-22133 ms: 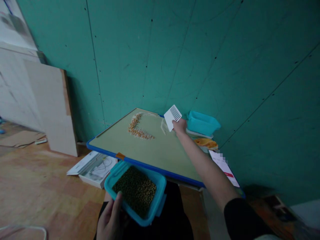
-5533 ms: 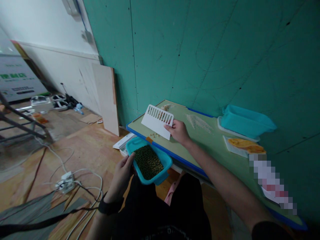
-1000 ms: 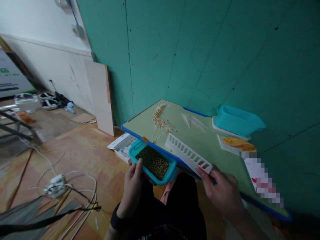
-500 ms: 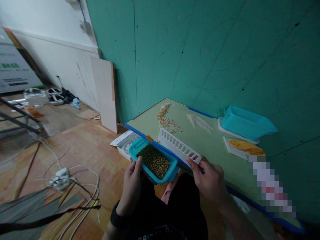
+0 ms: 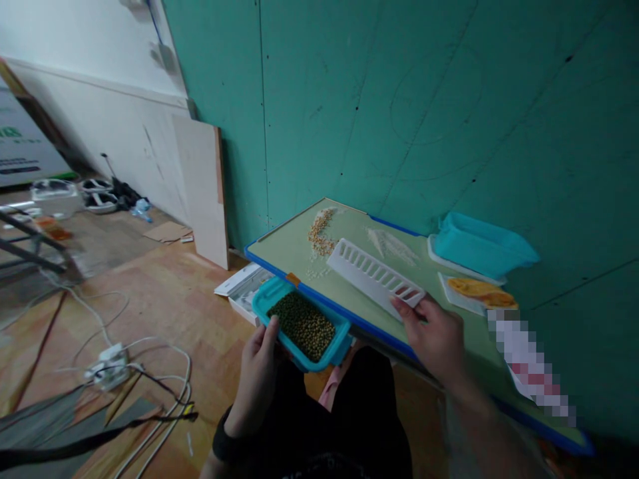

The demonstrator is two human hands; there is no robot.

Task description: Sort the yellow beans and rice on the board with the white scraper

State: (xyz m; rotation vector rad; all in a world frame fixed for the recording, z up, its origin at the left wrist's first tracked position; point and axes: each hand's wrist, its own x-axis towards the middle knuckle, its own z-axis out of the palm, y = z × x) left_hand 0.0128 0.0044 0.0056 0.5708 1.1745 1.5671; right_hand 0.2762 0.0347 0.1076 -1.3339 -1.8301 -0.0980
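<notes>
No legible text found. Board (image 5: 20, 143) at far left carries green and dark lettering, too blurred to read. Sheet (image 5: 529, 362) on the table (image 5: 289, 249) is pixelated: red mark visible, no wording readable.

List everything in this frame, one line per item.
Table: 1, green top with blue rim, against the teal wall.
Bean pile: 1, tan, table's far left corner.
Grain pile: 1, white, right of the bean pile.
Spare tub: 1, teal, table's right end.
Tray: 1, white with yellow contents, in front of the spare tub.
Board: 1, pale wood, leaning on the wall.
Power strip: 1, white, on the floor among cables.
Flat box: 1, white, on the floor by the table.
Scraper: 1, white, slotted, over the table.
Green bean tub: 1, teal, at the table's near edge.
Left hand: holds the green bean tub.
Right hand: holds the scraper.
</notes>
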